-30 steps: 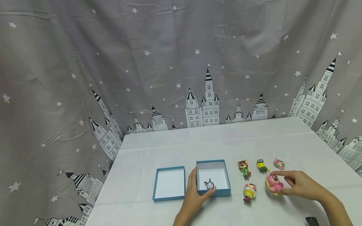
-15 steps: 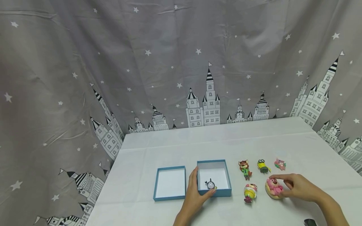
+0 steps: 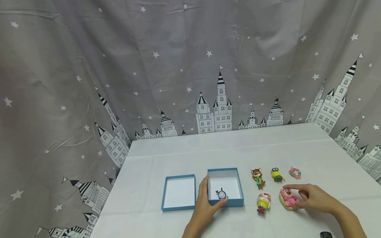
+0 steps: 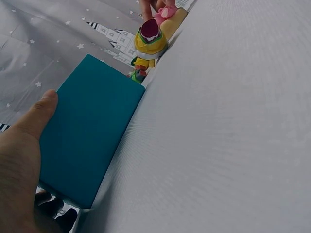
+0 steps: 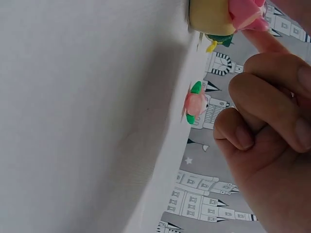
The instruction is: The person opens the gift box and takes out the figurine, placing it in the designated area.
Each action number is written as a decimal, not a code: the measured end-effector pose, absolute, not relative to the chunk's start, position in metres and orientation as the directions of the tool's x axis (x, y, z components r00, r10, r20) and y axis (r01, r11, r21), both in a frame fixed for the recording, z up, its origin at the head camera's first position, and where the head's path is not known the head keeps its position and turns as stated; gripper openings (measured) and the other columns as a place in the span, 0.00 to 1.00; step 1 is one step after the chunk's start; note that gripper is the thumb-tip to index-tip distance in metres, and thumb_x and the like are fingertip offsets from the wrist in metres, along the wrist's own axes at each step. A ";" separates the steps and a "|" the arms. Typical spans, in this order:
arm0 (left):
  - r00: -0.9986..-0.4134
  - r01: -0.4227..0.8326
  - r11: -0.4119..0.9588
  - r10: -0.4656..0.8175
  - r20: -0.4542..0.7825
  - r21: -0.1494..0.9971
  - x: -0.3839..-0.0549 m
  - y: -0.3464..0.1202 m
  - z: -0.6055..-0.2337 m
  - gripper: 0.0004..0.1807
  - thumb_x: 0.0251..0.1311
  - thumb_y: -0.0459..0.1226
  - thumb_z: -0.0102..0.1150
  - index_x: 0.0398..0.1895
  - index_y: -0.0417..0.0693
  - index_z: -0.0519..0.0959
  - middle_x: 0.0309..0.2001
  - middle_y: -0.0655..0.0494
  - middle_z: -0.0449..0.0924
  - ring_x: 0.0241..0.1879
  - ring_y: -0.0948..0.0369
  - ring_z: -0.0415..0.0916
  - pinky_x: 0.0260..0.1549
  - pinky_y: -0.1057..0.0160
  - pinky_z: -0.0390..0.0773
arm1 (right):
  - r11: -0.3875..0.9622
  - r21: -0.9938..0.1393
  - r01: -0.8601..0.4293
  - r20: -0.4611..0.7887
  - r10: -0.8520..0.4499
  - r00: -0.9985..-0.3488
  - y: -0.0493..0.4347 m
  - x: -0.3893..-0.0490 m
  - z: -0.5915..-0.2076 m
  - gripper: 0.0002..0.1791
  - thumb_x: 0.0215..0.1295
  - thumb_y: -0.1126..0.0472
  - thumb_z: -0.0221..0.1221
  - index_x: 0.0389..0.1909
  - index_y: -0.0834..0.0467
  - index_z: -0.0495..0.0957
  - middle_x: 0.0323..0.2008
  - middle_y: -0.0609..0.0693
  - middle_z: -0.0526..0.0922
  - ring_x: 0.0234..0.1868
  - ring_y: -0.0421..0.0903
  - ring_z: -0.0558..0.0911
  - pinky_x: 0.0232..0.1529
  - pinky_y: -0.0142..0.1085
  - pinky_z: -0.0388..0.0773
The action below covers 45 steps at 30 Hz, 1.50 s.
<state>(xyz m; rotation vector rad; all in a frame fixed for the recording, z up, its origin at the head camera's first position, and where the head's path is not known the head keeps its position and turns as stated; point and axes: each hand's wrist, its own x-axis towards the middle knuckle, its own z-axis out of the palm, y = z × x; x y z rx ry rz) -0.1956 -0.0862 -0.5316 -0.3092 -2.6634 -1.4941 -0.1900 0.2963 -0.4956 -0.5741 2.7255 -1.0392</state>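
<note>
In the head view, my left hand [image 3: 205,201] grips the near left corner of an uncovered blue box [image 3: 235,202]; the thumb lies along its front rim and the fingers along the left side. A small dark round figure [image 3: 221,194] with a pale belly sits inside. My right hand [image 3: 318,200] pinches a pink bear figurine [image 3: 288,197] on a yellow oval base between thumb and index finger. The right wrist view shows the other fingers curled, and the yellow base [image 5: 210,17] right at the white tabletop.
A shallow blue-rimmed lid [image 3: 178,209] lies left of the box. Between box and right hand are a fox figurine [image 3: 258,178] and a yellow-and-red figurine [image 3: 263,202]. Farther back lie a yellow-green figurine [image 3: 277,175] and a flat pink one [image 3: 295,172]. A grey castle-print curtain [image 3: 178,66] hangs behind.
The right hand and the pink bear figurine have shifted slightly toward the near side, and the figurine's base now lies flatter. The left hand and box have stayed in place.
</note>
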 end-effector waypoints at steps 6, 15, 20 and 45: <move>-0.976 0.216 0.504 0.147 0.163 0.836 -0.195 -0.086 -0.531 0.56 0.41 0.61 0.62 0.70 0.54 0.42 0.68 0.51 0.47 0.66 0.49 0.48 0.62 0.47 0.54 | 0.715 -0.641 -0.277 0.008 -0.355 -0.935 0.292 -0.185 -0.482 0.30 0.49 0.50 0.65 0.53 0.58 0.73 0.12 0.37 0.56 0.14 0.30 0.54 0.13 0.26 0.54; -0.975 0.216 0.500 0.148 0.163 0.839 -0.195 -0.088 -0.529 0.56 0.42 0.59 0.63 0.70 0.53 0.43 0.68 0.50 0.47 0.66 0.47 0.48 0.61 0.45 0.54 | 0.721 -0.618 -0.312 0.172 -0.264 -0.949 0.263 -0.187 -0.458 0.23 0.51 0.52 0.64 0.49 0.52 0.76 0.13 0.37 0.54 0.14 0.30 0.54 0.12 0.27 0.55; -0.972 0.230 0.499 0.152 0.177 0.835 -0.195 -0.088 -0.531 0.55 0.43 0.58 0.63 0.70 0.51 0.43 0.68 0.48 0.47 0.66 0.46 0.49 0.60 0.44 0.55 | 0.664 -0.692 -0.284 0.183 -0.220 -0.958 0.235 -0.193 -0.442 0.21 0.53 0.51 0.62 0.49 0.49 0.75 0.12 0.39 0.55 0.11 0.32 0.59 0.12 0.28 0.62; -0.971 0.235 0.493 0.157 0.180 0.838 -0.196 -0.087 -0.533 0.55 0.43 0.59 0.62 0.70 0.53 0.42 0.68 0.51 0.45 0.66 0.48 0.49 0.60 0.44 0.57 | 0.581 -0.745 -0.327 0.207 -0.265 -0.942 0.108 -0.223 -0.460 0.18 0.47 0.53 0.67 0.41 0.46 0.79 0.07 0.39 0.54 0.09 0.33 0.50 0.11 0.26 0.56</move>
